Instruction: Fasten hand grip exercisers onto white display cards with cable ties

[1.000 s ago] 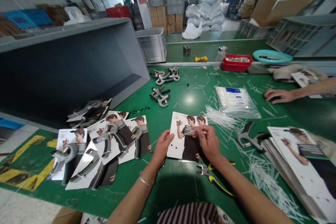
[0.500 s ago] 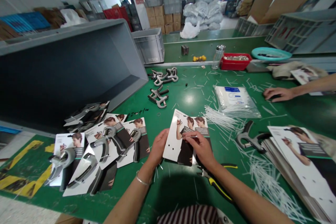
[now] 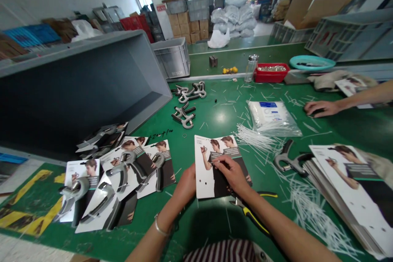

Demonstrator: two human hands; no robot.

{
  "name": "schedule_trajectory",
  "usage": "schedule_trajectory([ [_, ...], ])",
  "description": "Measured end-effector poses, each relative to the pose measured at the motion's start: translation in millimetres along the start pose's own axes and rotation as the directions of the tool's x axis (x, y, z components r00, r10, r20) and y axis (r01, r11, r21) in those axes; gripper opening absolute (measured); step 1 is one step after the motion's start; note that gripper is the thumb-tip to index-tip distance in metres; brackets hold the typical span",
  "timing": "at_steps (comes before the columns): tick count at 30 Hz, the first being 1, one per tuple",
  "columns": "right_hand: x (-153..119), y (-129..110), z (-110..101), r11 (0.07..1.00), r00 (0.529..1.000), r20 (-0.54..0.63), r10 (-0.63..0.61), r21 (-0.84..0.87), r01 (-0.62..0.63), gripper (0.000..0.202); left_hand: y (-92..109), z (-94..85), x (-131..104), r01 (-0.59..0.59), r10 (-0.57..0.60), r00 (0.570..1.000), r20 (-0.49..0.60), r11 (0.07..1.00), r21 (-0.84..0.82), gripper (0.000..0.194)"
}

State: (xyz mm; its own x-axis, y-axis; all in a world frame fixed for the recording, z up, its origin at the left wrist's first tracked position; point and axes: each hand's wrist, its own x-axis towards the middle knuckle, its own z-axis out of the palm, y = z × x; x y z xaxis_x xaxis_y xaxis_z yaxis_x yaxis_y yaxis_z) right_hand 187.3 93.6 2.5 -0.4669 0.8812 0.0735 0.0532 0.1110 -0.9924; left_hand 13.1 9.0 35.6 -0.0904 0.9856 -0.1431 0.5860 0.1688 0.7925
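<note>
At a green-topped workbench [image 3: 219, 123], the left hand [image 3: 186, 182] grips the left edge of a white-and-black printed cardboard card [image 3: 208, 177], fingers hidden behind, apparently steadying it for the right hand [image 3: 231, 175], whose bent fingers meet its face; whether they pinch anything is unclear. A grey plastic crate [image 3: 172, 59] reads "BOSCH"; black handwriting [image 3: 161, 133] nearby looks like "+200+100".
</note>
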Motion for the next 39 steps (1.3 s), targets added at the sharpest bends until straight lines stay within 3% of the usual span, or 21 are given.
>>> schedule_trajectory([
  [3, -1, 0, 0, 0.996, 0.998, -0.004, 0.063, 0.066, -0.063, 0.019, -6, -5.0, -10, -0.158, 0.179, 0.975, 0.134, 0.975, -0.157, 0.036],
  [12, 0, 3, -1, 0.986, 0.997, 0.022, 0.076, 0.15, -0.078, 0.022, 14, -27.5, -25, -0.315, 0.323, 0.906, 0.275, 0.946, -0.072, 0.035],
  [14, 1, 3, -2, 0.986, 0.997, 0.021, 0.071, 0.149, -0.073, 0.023, 15, -26.0, -22, -0.327, 0.314, 0.916, 0.249, 0.945, 0.011, 0.033],
  [18, 1, 2, -1, 0.983, 0.997, 0.026, 0.072, 0.167, -0.075, 0.025, 9, -17.5, -14, -0.323, 0.313, 0.946, 0.082, 0.925, 0.201, 0.03],
  [21, -1, 1, 0, 0.991, 0.999, 0.035, 0.038, 0.129, -0.042, 0.023, 3, -6.8, -6, -0.298, 0.296, 0.955, 0.035, 0.943, 0.147, 0.032],
  [24, -2, 0, 2, 0.999, 0.999, 0.036, -0.038, 0.006, 0.038, 0.019, 2, 4.5, 0, -0.171, 0.175, 0.984, -0.02, 0.979, 0.114, 0.033],
  [28, -3, 1, 4, 0.994, 0.995, 0.024, -0.093, -0.059, 0.094, 0.018, 8, 10.8, 2, -0.05, 0.057, 0.993, -0.106, 0.996, 0.068, 0.029],
  [33, -2, 0, 4, 0.993, 0.996, 0.028, -0.083, -0.078, 0.085, 0.019, 4, 10.1, 0, 0.033, -0.031, 0.996, -0.082, 0.999, 0.029, 0.02],
  [39, -1, -1, 4, 0.999, 0.999, 0.015, -0.044, -0.02, 0.044, 0.02, -13, 10.3, -3, -0.129, 0.119, 0.989, -0.088, 0.984, -0.124, 0.022],
])
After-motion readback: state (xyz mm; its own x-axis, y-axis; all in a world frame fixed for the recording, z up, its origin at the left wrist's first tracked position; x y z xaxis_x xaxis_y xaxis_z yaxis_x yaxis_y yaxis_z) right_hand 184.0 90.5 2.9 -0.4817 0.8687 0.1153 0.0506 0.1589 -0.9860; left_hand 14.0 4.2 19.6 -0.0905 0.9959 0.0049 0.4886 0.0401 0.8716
